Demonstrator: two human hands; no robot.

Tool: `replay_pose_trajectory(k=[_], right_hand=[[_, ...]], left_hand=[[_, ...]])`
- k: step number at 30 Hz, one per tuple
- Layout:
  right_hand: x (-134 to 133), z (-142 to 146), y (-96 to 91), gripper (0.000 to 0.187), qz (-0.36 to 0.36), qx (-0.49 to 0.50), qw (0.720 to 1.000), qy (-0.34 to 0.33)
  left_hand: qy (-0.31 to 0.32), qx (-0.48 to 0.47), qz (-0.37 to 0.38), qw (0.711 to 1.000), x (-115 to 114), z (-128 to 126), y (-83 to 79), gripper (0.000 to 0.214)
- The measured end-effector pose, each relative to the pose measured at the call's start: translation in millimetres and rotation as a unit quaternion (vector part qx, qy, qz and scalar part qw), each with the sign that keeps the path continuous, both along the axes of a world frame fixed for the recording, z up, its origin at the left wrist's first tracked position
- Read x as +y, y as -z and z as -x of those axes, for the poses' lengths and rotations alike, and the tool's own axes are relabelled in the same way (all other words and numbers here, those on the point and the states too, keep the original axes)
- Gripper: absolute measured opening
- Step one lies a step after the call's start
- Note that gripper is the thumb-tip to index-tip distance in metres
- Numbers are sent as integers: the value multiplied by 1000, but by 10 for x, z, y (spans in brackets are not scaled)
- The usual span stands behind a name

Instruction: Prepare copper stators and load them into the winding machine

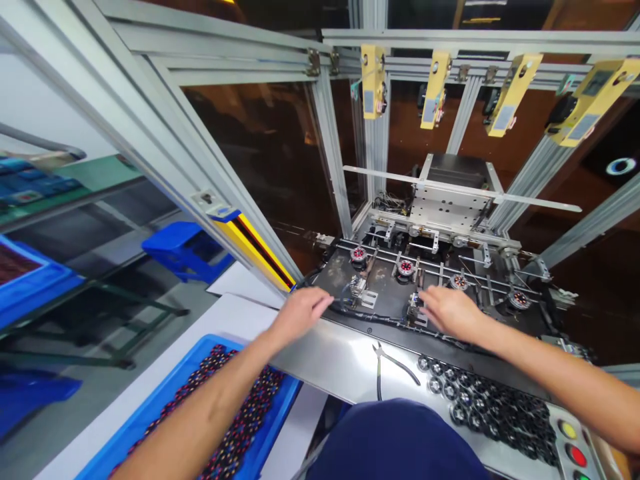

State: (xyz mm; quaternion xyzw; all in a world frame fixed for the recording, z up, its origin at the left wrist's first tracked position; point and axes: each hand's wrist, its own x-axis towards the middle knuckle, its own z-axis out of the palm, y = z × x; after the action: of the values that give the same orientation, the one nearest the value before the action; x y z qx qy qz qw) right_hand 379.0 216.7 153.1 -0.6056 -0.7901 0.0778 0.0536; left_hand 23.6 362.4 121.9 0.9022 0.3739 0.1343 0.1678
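My left hand (303,312) is over the near left edge of the machine bed, its thumb and fingers pressed together. Whether anything small is pinched there I cannot make out. Just right of its fingertips stands a small metal bracket fixture (360,291). My right hand (453,312) reaches in from the right, fingers bent and drawn together beside a second bracket fixture (414,308); what they grip, if anything, is hidden. Behind the hands, round motor-like parts with red and black tops, one a copper-wound part (405,268), sit in a row on the machine bed (333,283).
Side cutters (387,367) lie on the metal ledge (330,353), left of many black round parts (480,403). A blue tray (200,350) of small parts stands at left. Push buttons (577,455) are at lower right. Yellow sensors (434,90) hang above; a yellow light-curtain bar (260,253) flanks the opening.
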Motion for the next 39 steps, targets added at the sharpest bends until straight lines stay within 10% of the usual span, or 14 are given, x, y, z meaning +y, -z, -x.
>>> replay_pose_trajectory(k=[4, 9, 26, 39], right_hand=[[863, -378, -18, 22, -19, -2, 1000, -22], [1353, -439, 382, 35, -22, -24, 999, -41], [1468, -482, 908, 38, -3, -38, 998, -40], [1489, -495, 900, 39, 0, -29, 998, -48]], left_hand=[[17, 53, -52, 997, 912, -410, -368, 23], [60, 126, -52, 989, 1463, -972, -115, 45], [103, 224, -2, 969, 1838, -1184, 588, 39], [129, 177, 26, 975, 2054, -1206, 616, 36]])
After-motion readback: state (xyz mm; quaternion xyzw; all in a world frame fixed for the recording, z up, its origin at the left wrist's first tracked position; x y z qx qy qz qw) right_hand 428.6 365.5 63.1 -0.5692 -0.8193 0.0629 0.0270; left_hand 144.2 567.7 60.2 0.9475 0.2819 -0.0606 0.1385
